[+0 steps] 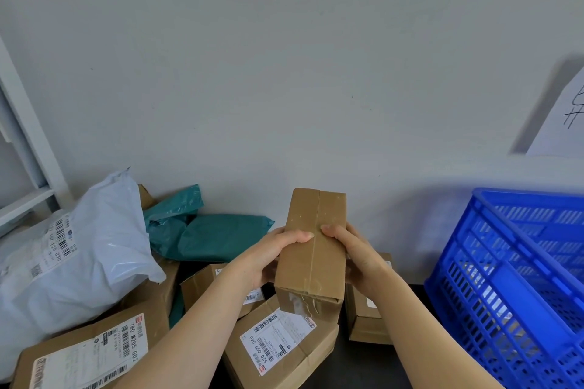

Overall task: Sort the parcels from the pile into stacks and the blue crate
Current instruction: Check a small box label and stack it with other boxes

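You hold a long cardboard box (311, 249) up off the bench (363, 365) with both hands, its taped seam facing you and its far end tipped toward the wall (284, 73). Your left hand (268, 262) wraps the box's left side, fingers curled behind it out of sight and the thumb (300, 235) laid across the front face just left of the seam. Your right hand (360, 259) grips the right side the same way, with its thumb (331, 230) just right of the seam. The two thumb tips sit close together on either side of the tape, not touching. The box's near end, with torn tape on it, hangs below both hands.

Under the box, toward the bench's front edge, lies a labelled box (278, 341), and a smaller box (368, 322) sits just right of it behind your right forearm. Another box (202, 284) shows behind your left forearm. At the bench's left end a white poly bag (79, 249) rests on a large labelled box (88, 354). Teal mailers (218, 237) lie by the back edge against the wall. The blue crate (474, 287) stands at the bench's right end, well apart from the box you hold.
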The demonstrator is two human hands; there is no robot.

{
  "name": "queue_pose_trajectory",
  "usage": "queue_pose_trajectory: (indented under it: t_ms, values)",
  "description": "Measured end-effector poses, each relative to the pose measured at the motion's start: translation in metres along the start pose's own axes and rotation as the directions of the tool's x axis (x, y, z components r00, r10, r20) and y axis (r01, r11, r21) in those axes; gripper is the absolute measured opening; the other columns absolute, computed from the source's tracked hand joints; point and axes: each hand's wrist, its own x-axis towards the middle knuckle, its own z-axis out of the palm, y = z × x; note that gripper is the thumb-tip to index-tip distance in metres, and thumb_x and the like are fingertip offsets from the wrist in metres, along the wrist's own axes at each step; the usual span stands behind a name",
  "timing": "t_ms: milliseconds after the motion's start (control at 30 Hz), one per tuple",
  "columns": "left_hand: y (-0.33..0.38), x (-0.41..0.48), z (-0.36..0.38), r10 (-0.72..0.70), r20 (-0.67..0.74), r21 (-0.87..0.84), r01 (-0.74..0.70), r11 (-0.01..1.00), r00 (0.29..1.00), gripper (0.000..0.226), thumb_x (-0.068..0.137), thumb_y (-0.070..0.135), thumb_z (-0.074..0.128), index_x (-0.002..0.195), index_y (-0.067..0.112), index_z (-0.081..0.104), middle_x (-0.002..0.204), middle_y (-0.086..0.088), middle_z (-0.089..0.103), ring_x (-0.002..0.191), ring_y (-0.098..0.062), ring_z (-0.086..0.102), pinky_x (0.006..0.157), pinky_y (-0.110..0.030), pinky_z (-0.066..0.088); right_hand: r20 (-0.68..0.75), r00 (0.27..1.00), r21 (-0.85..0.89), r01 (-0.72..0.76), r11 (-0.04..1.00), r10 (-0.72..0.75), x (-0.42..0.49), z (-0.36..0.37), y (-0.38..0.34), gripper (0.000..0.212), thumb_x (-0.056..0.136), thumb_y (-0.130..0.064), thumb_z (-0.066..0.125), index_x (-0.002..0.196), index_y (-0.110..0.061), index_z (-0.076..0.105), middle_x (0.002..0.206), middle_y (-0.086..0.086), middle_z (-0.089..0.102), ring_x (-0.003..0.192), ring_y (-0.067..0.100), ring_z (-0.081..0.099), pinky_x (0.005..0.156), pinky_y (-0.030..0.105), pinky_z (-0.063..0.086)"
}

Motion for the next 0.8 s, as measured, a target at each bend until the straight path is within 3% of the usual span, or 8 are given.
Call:
queue_pose_trajectory:
  t_ms: [200, 300, 367, 433, 533, 667, 733, 800]
  values:
    - [0.0, 0.0, -0.002, -0.032, 0.025, -0.049, 0.033, 0.998, 0.999, 0.058, 0.074, 0.047, 0.072, 0.123, 0.022, 0.053, 0.118, -0.009, 0.065, 0.109, -0.026, 0.063, 0.098, -0.047, 0.049, -0.087, 0.991, 0.038, -0.098, 0.994, 0.101, 0.0, 0.0, -0.002, 0.079, 0.068, -0.077, 0.058, 0.128, -0.025, 0.056, 0.118, 0.004, 0.063, 0.096, 0.021, 0.061, 0.073, 0.035, 0.049]
    - [0.001, 0.001, -0.004, 0.023, -0.005, -0.076, -0.023, 0.997, 1.0, 0.048, 0.085, 0.038, 0.068, 0.127, 0.022, 0.052, 0.116, -0.003, 0.066, 0.106, -0.022, 0.064, 0.092, -0.041, 0.053, -0.185, 0.975, 0.014, -0.124, 0.992, 0.125, 0.002, -0.003, -0.003, 0.076, 0.083, -0.07, 0.051, 0.143, -0.023, 0.042, 0.142, 0.005, 0.047, 0.129, 0.027, 0.045, 0.108, 0.048, 0.037]
    - [0.001, 0.001, -0.004, 0.064, -0.06, -0.056, -0.068, 0.996, 0.996, 0.043, 0.09, 0.032, 0.064, 0.13, 0.024, 0.05, 0.113, 0.002, 0.064, 0.105, -0.019, 0.062, 0.091, -0.039, 0.052, -0.247, 0.962, -0.03, -0.127, 0.991, 0.116, 0.003, -0.005, -0.003, 0.075, 0.089, -0.063, 0.049, 0.149, -0.021, 0.034, 0.151, 0.005, 0.038, 0.138, 0.027, 0.036, 0.115, 0.048, 0.027]
    - [-0.001, 0.003, -0.004, 0.096, -0.121, -0.002, -0.097, 0.995, 0.988, 0.045, 0.092, 0.03, 0.062, 0.133, 0.035, 0.041, 0.112, 0.006, 0.058, 0.105, -0.017, 0.058, 0.095, -0.038, 0.049, -0.263, 0.96, -0.017, -0.101, 0.995, 0.093, 0.004, -0.005, -0.003, 0.065, 0.094, -0.055, 0.048, 0.147, -0.018, 0.036, 0.152, 0.005, 0.035, 0.137, 0.026, 0.036, 0.116, 0.045, 0.027]
    - [-0.003, 0.005, -0.003, 0.103, -0.12, 0.016, -0.102, 0.995, 0.987, 0.054, 0.091, 0.044, 0.058, 0.14, 0.028, 0.042, 0.133, 0.003, 0.053, 0.12, -0.019, 0.052, 0.108, -0.043, 0.04, -0.276, 0.959, -0.052, -0.078, 0.996, 0.061, 0.004, -0.004, -0.005, 0.044, 0.1, -0.042, 0.044, 0.137, -0.018, 0.046, 0.146, 0.006, 0.042, 0.129, 0.025, 0.041, 0.112, 0.042, 0.031]
    - [-0.003, 0.007, -0.002, 0.042, -0.062, 0.041, -0.039, 0.998, 0.997, 0.111, 0.052, 0.084, 0.068, 0.143, 0.026, 0.038, 0.141, 0.004, 0.049, 0.13, -0.022, 0.045, 0.112, -0.047, 0.034, -0.31, 0.951, -0.123, -0.052, 0.991, 0.011, 0.007, -0.001, -0.006, 0.036, 0.102, -0.031, 0.042, 0.12, -0.005, 0.057, 0.114, 0.014, 0.055, 0.104, 0.026, 0.05, 0.094, 0.037, 0.039]
    - [-0.002, 0.008, -0.001, 0.03, -0.07, 0.05, -0.026, 0.998, 0.997, 0.12, 0.043, 0.08, 0.077, 0.143, 0.027, 0.036, 0.138, 0.001, 0.051, 0.126, -0.025, 0.049, 0.109, -0.049, 0.037, -0.32, 0.947, -0.103, -0.036, 0.994, 0.001, 0.008, 0.0, -0.006, 0.039, 0.102, -0.026, 0.042, 0.13, -0.001, 0.053, 0.113, 0.012, 0.057, 0.105, 0.027, 0.052, 0.094, 0.034, 0.04]
    - [-0.003, 0.008, -0.002, 0.036, -0.092, 0.048, -0.032, 0.998, 0.995, 0.103, 0.055, 0.063, 0.083, 0.139, 0.025, 0.038, 0.128, -0.002, 0.056, 0.117, -0.025, 0.055, 0.104, -0.049, 0.043, -0.326, 0.945, -0.085, -0.02, 0.996, -0.009, 0.009, 0.001, -0.006, 0.042, 0.102, -0.02, 0.044, 0.141, -0.006, 0.044, 0.135, 0.012, 0.054, 0.126, 0.029, 0.049, 0.109, 0.04, 0.038]
